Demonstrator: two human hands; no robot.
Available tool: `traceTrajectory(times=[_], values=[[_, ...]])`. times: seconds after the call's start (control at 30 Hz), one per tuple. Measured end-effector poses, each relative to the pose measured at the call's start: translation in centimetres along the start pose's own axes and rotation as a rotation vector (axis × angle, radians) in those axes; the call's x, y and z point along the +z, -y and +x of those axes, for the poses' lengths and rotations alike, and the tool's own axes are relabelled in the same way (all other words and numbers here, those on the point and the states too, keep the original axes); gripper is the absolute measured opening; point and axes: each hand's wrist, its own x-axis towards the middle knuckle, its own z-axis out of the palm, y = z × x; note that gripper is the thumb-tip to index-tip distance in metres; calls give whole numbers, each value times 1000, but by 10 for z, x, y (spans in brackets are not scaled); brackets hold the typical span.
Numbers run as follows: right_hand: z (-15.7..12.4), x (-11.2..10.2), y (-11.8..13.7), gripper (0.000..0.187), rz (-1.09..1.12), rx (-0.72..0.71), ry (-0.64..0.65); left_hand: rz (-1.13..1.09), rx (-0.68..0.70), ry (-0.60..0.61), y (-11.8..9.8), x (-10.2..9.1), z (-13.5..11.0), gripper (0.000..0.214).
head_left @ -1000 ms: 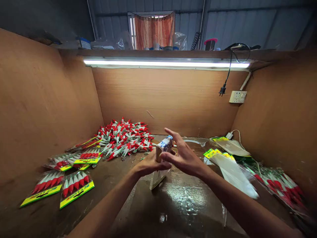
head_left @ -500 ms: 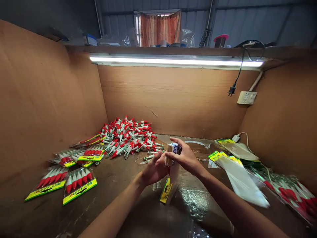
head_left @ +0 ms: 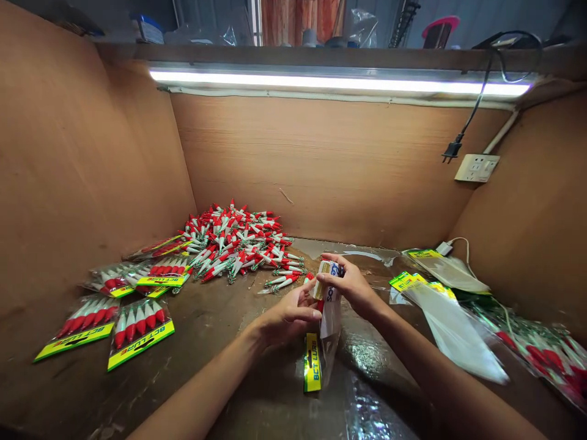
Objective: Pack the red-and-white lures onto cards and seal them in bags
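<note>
My right hand [head_left: 351, 284] is closed around a small tan-and-white block [head_left: 324, 282] with blue handwriting on it. A clear plastic bag [head_left: 331, 336] hangs below the block, with a yellow "BCT LURE" header card [head_left: 312, 363] at its lower end. A bit of red shows just under the block, partly hidden. My left hand [head_left: 288, 315] is beside the block and the bag's upper part, its thumb and fingers apart; whether its fingertips touch them I cannot tell. Beyond my hands lies a pile of red-and-white fishing lures [head_left: 238, 241].
Filled lure packs [head_left: 140, 330] lie at the left. Flat empty header bags [head_left: 440, 318] rest at the right, beside more bagged lures [head_left: 545, 354]. A black plug [head_left: 452, 148] dangles near a wall socket [head_left: 477, 167]. A lamp tube [head_left: 339, 80] runs under the shelf.
My view has tipped downward. The left thumb has moved off the block and the left fingers have loosened. The block and bag have turned, and the header card now hangs more upright.
</note>
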Motion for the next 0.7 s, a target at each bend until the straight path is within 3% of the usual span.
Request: traceTrajectory(times=[0.13,0.4,0.53,0.7], values=[[4,-3,-12,69,108,76,-9,30,-27,-47,14,-5,1,77],[4,-4,-16,66,253,151,13,96,-135,-99,24,-2,-2,64],[3,-5,-15,63,331,201,21,70,-106,-89,27,4,-2,59],[-1,-1,-11,54,426,216,69,92,-57,-112,41,6,0,68]])
